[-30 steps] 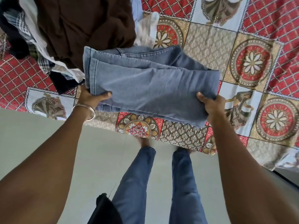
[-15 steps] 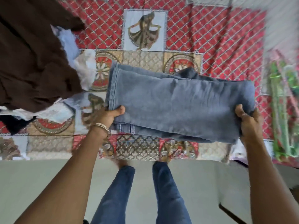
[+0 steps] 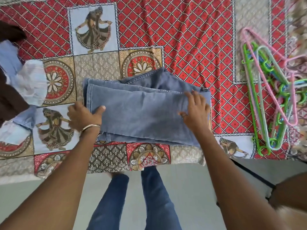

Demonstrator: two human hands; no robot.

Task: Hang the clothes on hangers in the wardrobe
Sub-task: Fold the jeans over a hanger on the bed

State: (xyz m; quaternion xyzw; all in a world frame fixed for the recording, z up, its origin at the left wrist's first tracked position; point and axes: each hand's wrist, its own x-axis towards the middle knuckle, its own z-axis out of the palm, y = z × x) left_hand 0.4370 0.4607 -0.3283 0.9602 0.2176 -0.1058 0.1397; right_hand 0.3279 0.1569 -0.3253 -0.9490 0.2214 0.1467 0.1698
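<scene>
1. Seen from above, a person stands at the edge of a bed spread with a patterned bedcover (image 3: 182,30) of red lattice, medallions and dancing figures.
2. Folded grey-blue jeans (image 3: 141,112) lie flat on the bedcover near its front edge, directly before the person.
3. At the jeans' left end, the left hand (image 3: 83,116), a metal bangle (image 3: 91,127) on its wrist, grips the fabric with the thumb on top and the fingers tucked beneath the fold.
4. At the right end, the right hand (image 3: 195,112) rests palm down on the jeans, its fingers spread and nearly straight, a ring on one finger.
5. Well to the right, a loose heap of plastic hangers (image 3: 269,90) in green, pink and pale blue-grey lies on the bedcover, apart from the jeans.
6. Along the left edge of the view sits a pile of other clothes (image 3: 28,82), with brown, pale blue and white striped fabric showing.
7. Below the bed's edge, the person's legs in dark blue jeans stand on a pale grey floor (image 3: 191,188).
</scene>
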